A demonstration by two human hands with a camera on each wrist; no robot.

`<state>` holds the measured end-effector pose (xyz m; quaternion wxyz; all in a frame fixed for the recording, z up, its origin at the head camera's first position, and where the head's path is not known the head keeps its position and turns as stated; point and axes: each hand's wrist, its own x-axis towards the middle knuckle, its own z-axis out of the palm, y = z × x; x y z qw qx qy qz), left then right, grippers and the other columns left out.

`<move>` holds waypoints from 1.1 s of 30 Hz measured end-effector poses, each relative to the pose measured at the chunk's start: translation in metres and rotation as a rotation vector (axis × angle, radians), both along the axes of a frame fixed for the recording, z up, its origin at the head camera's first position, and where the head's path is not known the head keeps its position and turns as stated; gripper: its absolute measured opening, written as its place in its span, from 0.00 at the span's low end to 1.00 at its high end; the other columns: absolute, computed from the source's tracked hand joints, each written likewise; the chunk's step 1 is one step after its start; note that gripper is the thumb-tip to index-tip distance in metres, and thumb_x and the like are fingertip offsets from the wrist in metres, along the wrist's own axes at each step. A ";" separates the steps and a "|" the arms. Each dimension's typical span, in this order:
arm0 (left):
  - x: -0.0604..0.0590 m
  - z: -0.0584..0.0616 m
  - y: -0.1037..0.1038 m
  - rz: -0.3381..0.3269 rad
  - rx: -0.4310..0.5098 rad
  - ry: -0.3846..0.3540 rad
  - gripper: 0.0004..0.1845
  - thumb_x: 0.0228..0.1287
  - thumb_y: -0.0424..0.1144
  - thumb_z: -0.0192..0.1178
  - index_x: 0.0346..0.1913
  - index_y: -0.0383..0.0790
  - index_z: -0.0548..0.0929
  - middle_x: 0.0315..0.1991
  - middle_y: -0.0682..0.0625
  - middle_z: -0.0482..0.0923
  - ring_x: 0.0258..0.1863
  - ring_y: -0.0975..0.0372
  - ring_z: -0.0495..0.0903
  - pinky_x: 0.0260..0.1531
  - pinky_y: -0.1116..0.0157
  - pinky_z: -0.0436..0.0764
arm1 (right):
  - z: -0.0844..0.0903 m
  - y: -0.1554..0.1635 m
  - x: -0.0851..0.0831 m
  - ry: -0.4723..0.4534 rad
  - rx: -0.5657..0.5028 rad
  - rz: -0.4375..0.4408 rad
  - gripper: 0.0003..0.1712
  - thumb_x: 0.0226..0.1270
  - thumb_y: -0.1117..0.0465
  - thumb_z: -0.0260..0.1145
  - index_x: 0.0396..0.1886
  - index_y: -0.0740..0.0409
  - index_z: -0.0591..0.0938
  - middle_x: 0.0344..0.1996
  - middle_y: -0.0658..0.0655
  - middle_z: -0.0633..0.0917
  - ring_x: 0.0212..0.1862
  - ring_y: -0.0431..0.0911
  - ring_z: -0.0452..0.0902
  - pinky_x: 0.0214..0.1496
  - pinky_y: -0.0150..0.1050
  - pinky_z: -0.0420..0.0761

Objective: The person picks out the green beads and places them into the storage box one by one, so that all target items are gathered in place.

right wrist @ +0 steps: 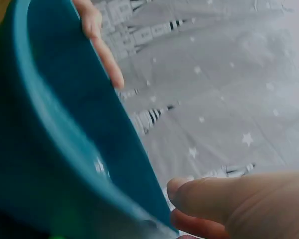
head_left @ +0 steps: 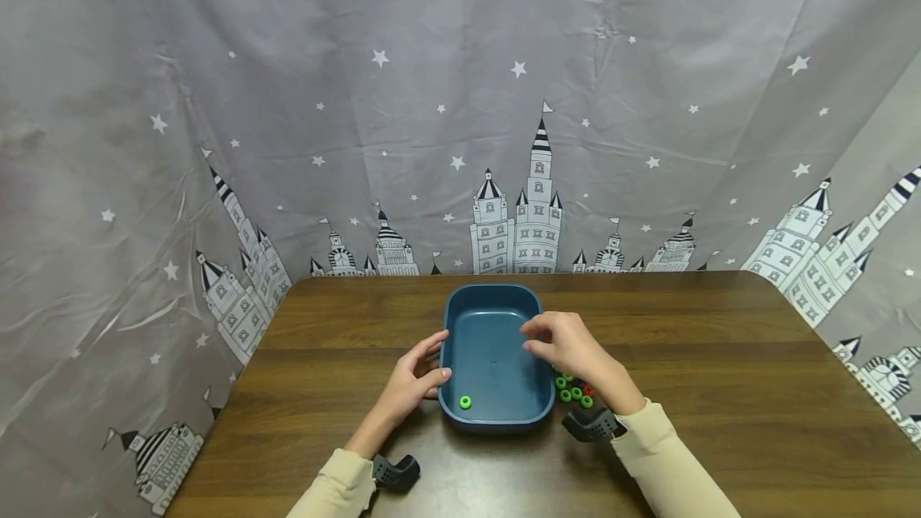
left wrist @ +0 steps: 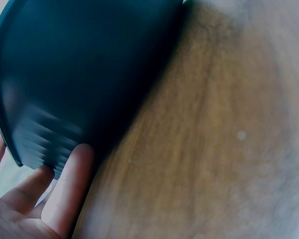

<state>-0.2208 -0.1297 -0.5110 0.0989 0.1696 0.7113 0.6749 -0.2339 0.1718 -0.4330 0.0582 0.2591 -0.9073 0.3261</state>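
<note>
A dark blue tray (head_left: 451, 318) sits mid-table with one green ring (head_left: 464, 401) on its floor near the front. My left hand (head_left: 437, 354) rests against the tray's left wall; its fingers (left wrist: 65, 194) lie fairly straight on the outside. The left hand's fingertips (right wrist: 102, 45) show at the tray's (right wrist: 55, 149) far rim in the right wrist view. My right hand (head_left: 531, 340) hovers over the tray's right rim, thumb (right wrist: 199, 196) and fingers drawn together. Nothing shows between them. A pile of green, red and dark rings (head_left: 573, 392) lies on the table just right of the tray.
The brown wooden table (head_left: 719, 358) has bare wood left and right of the tray. A grey cloth with castles and stars (head_left: 460, 102) hangs behind and at both sides. The table's far edge meets the cloth.
</note>
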 end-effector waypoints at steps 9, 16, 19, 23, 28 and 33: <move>-0.001 0.000 0.001 0.010 0.001 -0.008 0.35 0.69 0.32 0.60 0.77 0.36 0.62 0.74 0.24 0.60 0.66 0.33 0.73 0.39 0.58 0.90 | -0.012 0.038 -0.002 0.039 0.008 -0.121 0.06 0.60 0.67 0.72 0.38 0.61 0.90 0.29 0.53 0.89 0.29 0.38 0.77 0.31 0.30 0.77; 0.000 0.001 0.001 0.016 -0.006 -0.013 0.36 0.69 0.32 0.60 0.77 0.36 0.62 0.74 0.25 0.60 0.66 0.34 0.73 0.39 0.58 0.90 | -0.024 0.047 -0.003 -0.006 0.045 -0.127 0.08 0.59 0.68 0.71 0.38 0.63 0.89 0.27 0.53 0.88 0.28 0.39 0.78 0.31 0.31 0.78; 0.000 0.000 0.001 0.016 -0.003 -0.017 0.36 0.69 0.32 0.60 0.77 0.36 0.62 0.74 0.24 0.60 0.66 0.34 0.74 0.39 0.58 0.89 | -0.030 0.048 -0.001 -0.011 0.070 -0.126 0.08 0.58 0.68 0.71 0.38 0.63 0.89 0.27 0.52 0.88 0.29 0.37 0.78 0.32 0.32 0.78; -0.001 0.000 0.001 0.019 -0.002 -0.018 0.35 0.69 0.32 0.60 0.77 0.36 0.62 0.74 0.25 0.61 0.66 0.34 0.74 0.39 0.59 0.89 | -0.039 0.050 -0.001 0.004 0.097 -0.107 0.07 0.57 0.68 0.72 0.36 0.63 0.89 0.27 0.52 0.88 0.30 0.37 0.78 0.33 0.34 0.79; -0.001 0.000 0.001 0.016 0.000 -0.011 0.35 0.69 0.32 0.60 0.77 0.36 0.63 0.74 0.25 0.61 0.66 0.34 0.74 0.39 0.59 0.90 | -0.046 0.052 -0.002 -0.001 0.125 -0.089 0.08 0.56 0.69 0.72 0.37 0.63 0.89 0.30 0.53 0.89 0.32 0.41 0.81 0.36 0.37 0.81; -0.001 0.000 0.001 0.012 -0.004 -0.014 0.35 0.69 0.31 0.60 0.77 0.37 0.62 0.74 0.25 0.60 0.66 0.34 0.74 0.39 0.59 0.89 | -0.050 0.056 -0.003 -0.013 0.154 -0.059 0.08 0.56 0.70 0.72 0.37 0.61 0.89 0.30 0.52 0.89 0.33 0.40 0.81 0.38 0.37 0.81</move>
